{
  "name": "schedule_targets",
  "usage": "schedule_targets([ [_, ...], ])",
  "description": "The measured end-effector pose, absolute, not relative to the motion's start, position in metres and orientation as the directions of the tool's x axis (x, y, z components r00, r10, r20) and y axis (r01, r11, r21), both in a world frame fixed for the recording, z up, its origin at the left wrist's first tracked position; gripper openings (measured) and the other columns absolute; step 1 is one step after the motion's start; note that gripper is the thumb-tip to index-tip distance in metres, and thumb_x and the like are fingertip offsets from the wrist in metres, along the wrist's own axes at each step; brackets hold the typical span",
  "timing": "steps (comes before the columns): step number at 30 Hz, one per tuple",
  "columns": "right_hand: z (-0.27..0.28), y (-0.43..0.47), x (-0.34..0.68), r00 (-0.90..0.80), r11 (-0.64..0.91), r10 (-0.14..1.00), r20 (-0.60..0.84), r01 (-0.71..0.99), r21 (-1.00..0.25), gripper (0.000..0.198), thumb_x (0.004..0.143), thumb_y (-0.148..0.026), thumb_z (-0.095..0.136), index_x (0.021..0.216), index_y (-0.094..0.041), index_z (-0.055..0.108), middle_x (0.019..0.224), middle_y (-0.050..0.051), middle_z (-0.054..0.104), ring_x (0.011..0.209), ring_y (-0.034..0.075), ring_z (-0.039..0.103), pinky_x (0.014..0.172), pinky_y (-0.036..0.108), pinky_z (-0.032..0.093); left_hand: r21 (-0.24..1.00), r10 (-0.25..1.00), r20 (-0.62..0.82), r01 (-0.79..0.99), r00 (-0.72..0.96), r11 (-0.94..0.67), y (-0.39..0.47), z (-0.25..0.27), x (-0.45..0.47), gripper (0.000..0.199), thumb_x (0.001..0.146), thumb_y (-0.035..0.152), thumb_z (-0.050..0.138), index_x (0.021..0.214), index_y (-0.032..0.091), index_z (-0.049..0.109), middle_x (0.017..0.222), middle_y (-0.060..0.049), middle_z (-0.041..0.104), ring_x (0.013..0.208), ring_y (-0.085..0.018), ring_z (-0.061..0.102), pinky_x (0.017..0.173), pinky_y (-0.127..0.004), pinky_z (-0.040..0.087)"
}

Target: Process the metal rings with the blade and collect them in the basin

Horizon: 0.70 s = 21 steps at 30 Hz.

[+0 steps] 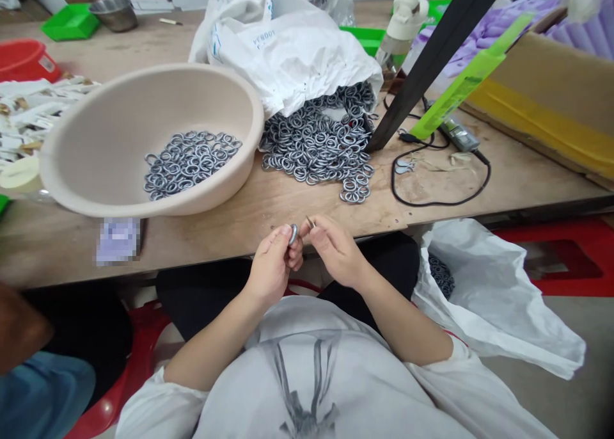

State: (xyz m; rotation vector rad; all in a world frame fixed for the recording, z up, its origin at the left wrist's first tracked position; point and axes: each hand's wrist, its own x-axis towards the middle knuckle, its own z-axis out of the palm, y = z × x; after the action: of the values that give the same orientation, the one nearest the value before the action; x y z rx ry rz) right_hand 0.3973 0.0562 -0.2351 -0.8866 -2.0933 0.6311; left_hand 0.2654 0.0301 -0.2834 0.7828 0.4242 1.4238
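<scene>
My left hand [275,260] is closed, pinching one grey ring [293,234] upright between thumb and fingers at the table's front edge. Close beside it, my right hand [338,250] is closed too. A small, thin, pointed dark piece [311,222] sticks out between its thumb and forefinger; its kind is too small to make out. Beyond my hands, a heap of similar rings [316,148] spills from a white sack [297,55] onto the wooden table [211,240]. To the left, a large beige basin [96,132] holds more rings.
A dark slanted post [432,68] rises right of the heap, near a black cable [436,203] and a cardboard box [542,87]. An open white bag [494,285] with rings hangs by my right side. Another person's arm [22,327] shows at lower left.
</scene>
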Motion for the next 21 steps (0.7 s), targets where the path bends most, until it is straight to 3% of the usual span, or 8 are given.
schedule_targets([
  [5,-0.235,0.038,0.400,-0.593,0.769,0.618,0.517,0.592,-0.241,0.043,0.104,-0.049,0.033,0.074,-0.022,0.046,0.072,0.002,0.051,0.065,0.016,0.044,0.061,0.031,0.030,0.681,0.986,0.136,-0.732,0.096,-0.023,0.028,-0.280,0.265,0.046,0.078,0.052,0.073,0.064,0.018,0.045,0.054,0.006,0.039,0.046,-0.005,0.034,0.045,-0.018,0.032],
  [9,-0.235,0.033,0.398,-0.629,0.766,0.591,0.504,0.634,-0.107,0.042,0.104,-0.048,0.035,0.076,-0.021,0.050,0.072,0.003,0.052,0.065,0.017,0.043,0.061,0.032,0.027,0.704,0.994,0.084,-0.710,0.076,-0.005,0.029,-0.279,0.266,0.049,0.073,0.055,0.077,0.066,0.018,0.046,0.054,0.007,0.039,0.047,-0.006,0.034,0.045,-0.018,0.033],
  [13,-0.235,0.041,0.402,-0.637,0.768,0.604,0.478,0.625,-0.138,0.043,0.103,-0.050,0.037,0.074,-0.021,0.050,0.070,0.002,0.052,0.065,0.016,0.044,0.060,0.031,0.027,0.728,0.987,0.121,-0.686,0.110,-0.013,0.029,-0.284,0.267,0.050,0.074,0.058,0.075,0.065,0.019,0.044,0.054,0.007,0.037,0.047,-0.006,0.032,0.046,-0.020,0.033],
  [18,-0.227,0.072,0.425,-0.360,0.595,0.770,0.528,0.703,-0.390,0.048,0.103,-0.055,0.034,0.070,-0.022,0.048,0.064,0.000,0.049,0.062,0.016,0.048,0.059,0.030,0.031,0.879,0.889,0.287,-0.467,0.356,-0.097,0.010,-0.284,0.252,0.048,0.090,0.058,0.058,0.063,0.019,0.050,0.056,0.002,0.044,0.050,-0.010,0.038,0.049,-0.026,0.033],
  [19,-0.224,0.078,0.431,-0.314,0.559,0.787,0.531,0.727,-0.398,0.047,0.102,-0.055,0.036,0.072,-0.022,0.051,0.065,0.000,0.051,0.064,0.017,0.050,0.060,0.030,0.033,0.899,0.896,0.313,-0.404,0.316,-0.171,0.006,-0.280,0.240,0.047,0.092,0.057,0.055,0.065,0.019,0.054,0.058,0.000,0.048,0.052,-0.012,0.040,0.050,-0.027,0.034],
  [21,-0.219,0.087,0.444,-0.266,0.509,0.794,0.546,0.782,-0.360,0.040,0.100,-0.052,0.043,0.080,-0.021,0.059,0.073,0.003,0.058,0.072,0.020,0.055,0.066,0.032,0.039,0.877,0.900,0.434,-0.248,0.038,-0.412,0.004,-0.268,0.208,0.035,0.092,0.050,0.060,0.074,0.020,0.065,0.069,-0.003,0.059,0.063,-0.015,0.049,0.058,-0.030,0.039],
])
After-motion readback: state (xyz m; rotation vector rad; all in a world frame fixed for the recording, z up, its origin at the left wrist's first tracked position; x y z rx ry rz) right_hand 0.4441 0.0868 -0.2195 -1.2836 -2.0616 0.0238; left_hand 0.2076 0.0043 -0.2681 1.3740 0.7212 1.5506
